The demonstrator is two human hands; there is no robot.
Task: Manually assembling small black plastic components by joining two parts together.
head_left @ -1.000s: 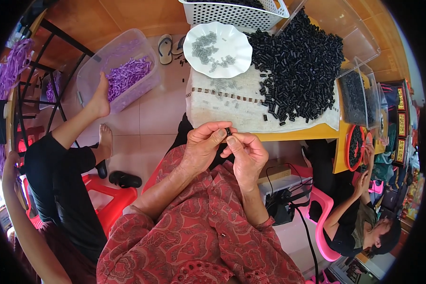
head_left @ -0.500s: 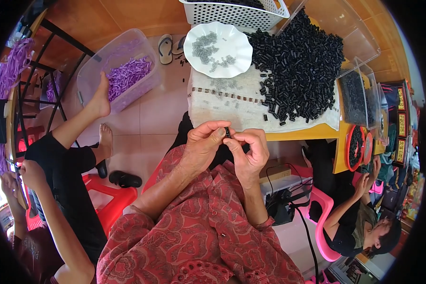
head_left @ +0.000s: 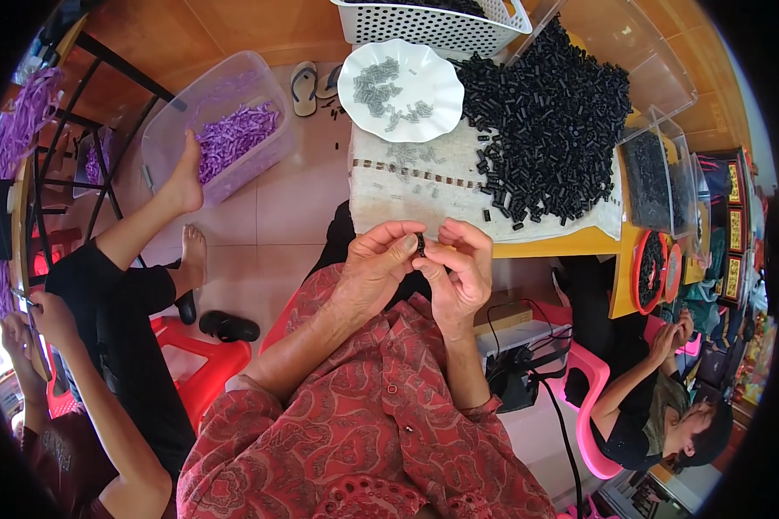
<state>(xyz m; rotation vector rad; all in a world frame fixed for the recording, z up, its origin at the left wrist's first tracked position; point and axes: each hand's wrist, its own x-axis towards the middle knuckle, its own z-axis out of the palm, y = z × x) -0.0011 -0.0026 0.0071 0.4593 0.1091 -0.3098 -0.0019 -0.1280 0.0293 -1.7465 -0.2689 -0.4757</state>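
Above my lap, at the table's near edge, my left hand (head_left: 381,259) pinches a small black cylindrical piece (head_left: 421,246) between thumb and forefinger. My right hand (head_left: 457,272) meets it from the other side, its thumb and forefinger pinched together right at the piece. Whether they hold something tiny of their own is hidden. Beyond the hands, a scalloped white plate (head_left: 437,95) carries many small greyish see-through pieces (head_left: 376,86). To its right is a large heap of black cylindrical pieces (head_left: 550,121), like the held one, on a pale cloth (head_left: 407,208).
A white perforated basket (head_left: 433,30) stands behind the plate. Clear bins (head_left: 658,177) and a red round tray (head_left: 649,272) of black pieces are at right. A seated person (head_left: 640,406) works there; another (head_left: 104,372) sits at left, by a bin of purple strips (head_left: 238,138).
My right forefinger has drawn in under the other fingers, which have lifted a little. The black piece has turned slightly between my fingertips. The seated person at right has raised their hands.
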